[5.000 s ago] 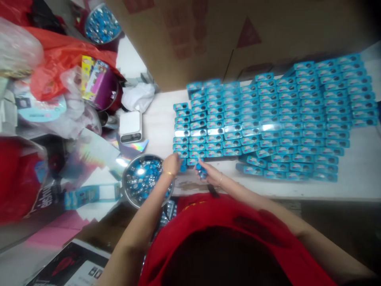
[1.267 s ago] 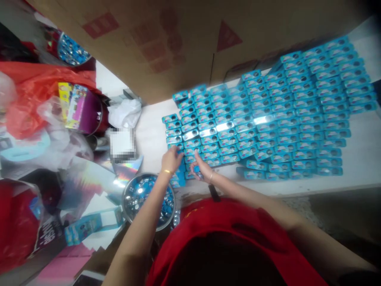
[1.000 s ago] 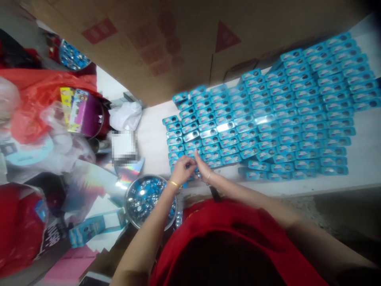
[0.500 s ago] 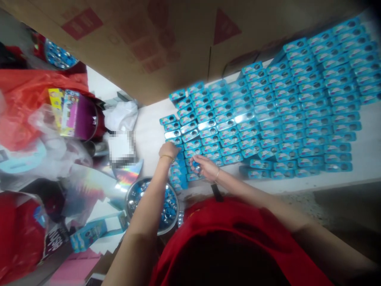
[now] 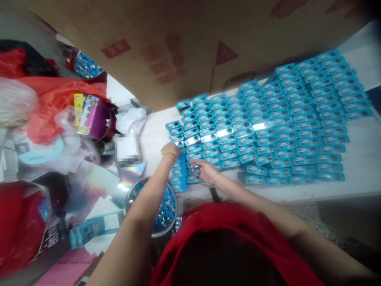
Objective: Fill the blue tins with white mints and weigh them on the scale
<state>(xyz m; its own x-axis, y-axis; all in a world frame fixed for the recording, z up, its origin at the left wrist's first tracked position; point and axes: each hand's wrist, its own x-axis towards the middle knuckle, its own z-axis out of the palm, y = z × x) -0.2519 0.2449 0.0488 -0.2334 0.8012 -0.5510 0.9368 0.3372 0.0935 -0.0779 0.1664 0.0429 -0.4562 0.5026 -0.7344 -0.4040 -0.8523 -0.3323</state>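
Many small blue boxes (image 5: 229,139) stand in close rows across the white table (image 5: 154,126). My left hand (image 5: 171,150) is at the leftmost column of boxes, its fingers bent down against them; whether it holds one is hidden. My right hand (image 5: 205,170) is just to the right, above the near edge of the rows, with its fingers curled round small shiny blue-and-silver pieces (image 5: 197,168). Below my left forearm, a round metal bowl (image 5: 176,206) holds more such blue and silver pieces.
A large cardboard box (image 5: 193,31) stands behind the rows. On the left lie red plastic bags (image 5: 44,107), a purple box (image 5: 97,117), a white bundle (image 5: 131,120) and shiny film (image 5: 89,186). Another bowl of blue pieces (image 5: 87,65) is at the back left.
The view has shifted, so the table's contents sit a little differently in the picture. My left hand remains at the left column, and my right hand still holds the small pieces near the rows.
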